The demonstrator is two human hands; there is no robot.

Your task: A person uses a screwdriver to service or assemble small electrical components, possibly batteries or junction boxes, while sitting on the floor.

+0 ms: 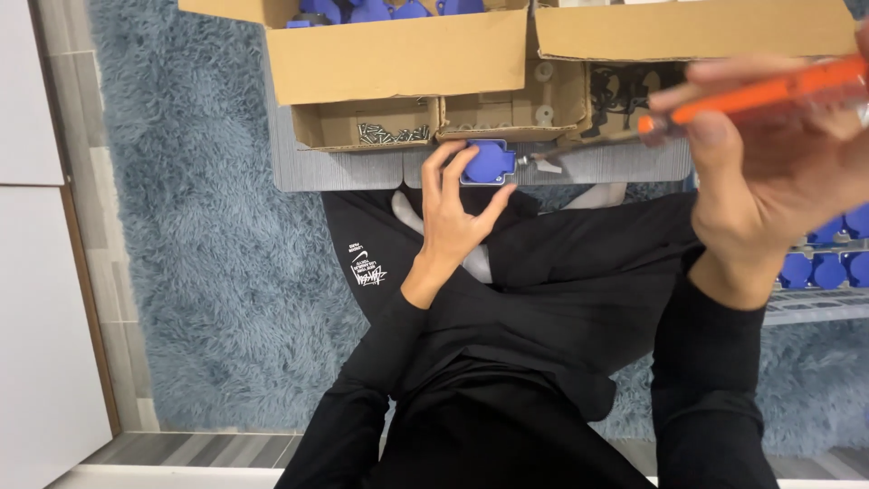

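A shaggy grey-blue rug (190,272) covers most of the floor, from the upper left of the frame down to the lower right. Along the left edge runs a white cabinet front (32,299) with a thin brown trim, and beside it a strip of grey tiles (100,226). Grey striped flooring (226,448) shows along the bottom. The light is even and soft, with no hard shadows.

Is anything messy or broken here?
Nothing looks broken or spilled. The left hand holds a blue socket part, the right hand an orange screwdriver; screws stay inside their cardboard box.
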